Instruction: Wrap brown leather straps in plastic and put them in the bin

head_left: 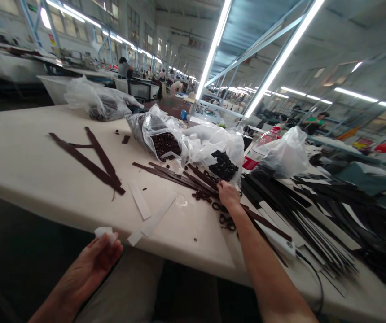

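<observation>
Low at the left, just off the table's front edge, my left hand [95, 255] pinches a crumpled piece of white paper [104, 232]. My right hand [229, 195] reaches over the bundle of dark brown strips [179, 178], its fingers curled down among them. What those fingers hold, if anything, is hidden. Small brown loops [202, 195] lie beside that hand, and darker rings [227, 221] are scattered under the forearm. To the left, brown straps [92, 163] joined in an A shape lie flat. White paper strips [152, 220] lie between my hands.
Behind the strips stand a plastic bag of brown pieces [166, 146], a bag of black pieces [225, 166] and a red-labelled bottle [252, 157]. At right are many black strips [280, 197] and a white power strip [280, 242] with a cable. Other people work far back.
</observation>
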The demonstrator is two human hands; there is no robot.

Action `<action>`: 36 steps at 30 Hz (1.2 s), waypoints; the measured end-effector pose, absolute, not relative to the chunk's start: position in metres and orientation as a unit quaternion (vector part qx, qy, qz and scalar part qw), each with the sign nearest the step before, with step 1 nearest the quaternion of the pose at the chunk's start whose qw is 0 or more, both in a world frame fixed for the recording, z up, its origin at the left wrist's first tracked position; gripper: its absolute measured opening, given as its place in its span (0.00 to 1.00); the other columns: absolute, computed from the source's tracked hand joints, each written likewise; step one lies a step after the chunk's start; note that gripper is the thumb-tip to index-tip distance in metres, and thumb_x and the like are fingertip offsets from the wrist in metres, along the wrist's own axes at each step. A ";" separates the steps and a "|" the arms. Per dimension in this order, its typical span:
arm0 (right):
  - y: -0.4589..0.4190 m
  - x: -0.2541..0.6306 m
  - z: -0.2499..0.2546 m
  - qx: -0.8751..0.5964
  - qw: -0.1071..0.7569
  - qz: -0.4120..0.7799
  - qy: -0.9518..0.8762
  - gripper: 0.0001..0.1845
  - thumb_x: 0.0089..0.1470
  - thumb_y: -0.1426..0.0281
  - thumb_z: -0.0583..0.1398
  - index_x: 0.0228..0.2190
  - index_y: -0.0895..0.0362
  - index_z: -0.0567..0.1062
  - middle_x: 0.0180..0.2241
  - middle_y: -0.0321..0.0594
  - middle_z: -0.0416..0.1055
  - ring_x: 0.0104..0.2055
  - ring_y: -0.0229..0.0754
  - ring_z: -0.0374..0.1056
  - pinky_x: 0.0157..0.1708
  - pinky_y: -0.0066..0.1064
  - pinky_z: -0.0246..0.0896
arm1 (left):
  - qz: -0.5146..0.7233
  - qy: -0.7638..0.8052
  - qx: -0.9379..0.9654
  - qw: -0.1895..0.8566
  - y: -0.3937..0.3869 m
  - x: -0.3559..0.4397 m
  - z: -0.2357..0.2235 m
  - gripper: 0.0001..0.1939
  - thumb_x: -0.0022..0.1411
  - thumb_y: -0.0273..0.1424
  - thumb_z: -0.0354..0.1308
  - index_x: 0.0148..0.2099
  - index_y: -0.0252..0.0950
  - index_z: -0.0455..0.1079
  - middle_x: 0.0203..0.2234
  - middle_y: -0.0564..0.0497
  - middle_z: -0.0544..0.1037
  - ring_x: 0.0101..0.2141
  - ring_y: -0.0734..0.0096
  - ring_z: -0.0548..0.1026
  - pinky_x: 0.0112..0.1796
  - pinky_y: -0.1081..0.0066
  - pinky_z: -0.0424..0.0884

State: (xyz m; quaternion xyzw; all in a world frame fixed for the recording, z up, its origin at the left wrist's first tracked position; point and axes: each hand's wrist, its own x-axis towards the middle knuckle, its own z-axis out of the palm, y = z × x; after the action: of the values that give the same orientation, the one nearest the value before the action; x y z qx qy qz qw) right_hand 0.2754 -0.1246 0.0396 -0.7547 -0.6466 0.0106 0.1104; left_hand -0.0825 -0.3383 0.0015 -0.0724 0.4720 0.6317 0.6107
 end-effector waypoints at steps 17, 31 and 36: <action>-0.294 0.230 0.120 -0.475 0.289 0.193 -0.808 0.08 0.52 0.60 0.65 0.32 0.50 0.80 0.28 0.34 0.78 0.27 0.40 0.73 0.29 0.24 0.69 | 0.682 0.349 -0.168 0.620 -0.326 -0.085 0.007 0.11 0.70 0.26 0.53 0.33 0.31 0.72 0.23 0.49 0.80 0.24 0.71 0.80 0.28 0.70 0.79; -0.303 0.215 0.094 -0.434 0.276 0.193 -0.836 0.09 0.52 0.59 0.64 0.30 0.50 0.80 0.27 0.34 0.79 0.25 0.41 0.75 0.29 0.24 0.71 | 0.669 0.315 -0.177 0.649 -0.331 -0.094 0.007 0.14 0.70 0.29 0.53 0.32 0.31 0.72 0.21 0.50 0.81 0.20 0.71 0.80 0.25 0.72 0.77; -0.305 0.219 0.084 -0.407 0.294 0.165 -0.849 0.06 0.54 0.61 0.64 0.31 0.50 0.79 0.28 0.33 0.79 0.27 0.39 0.75 0.31 0.23 0.70 | 0.669 0.297 -0.184 0.656 -0.331 -0.094 0.003 0.15 0.71 0.29 0.51 0.32 0.32 0.73 0.22 0.50 0.82 0.21 0.71 0.80 0.24 0.72 0.78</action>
State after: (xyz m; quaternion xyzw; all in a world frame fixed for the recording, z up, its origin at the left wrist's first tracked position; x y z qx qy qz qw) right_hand 0.2187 -0.3048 0.0842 -0.4074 -0.8488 0.1651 0.2937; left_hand -0.0945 -0.3313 0.0032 -0.1843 0.2973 0.6687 0.6561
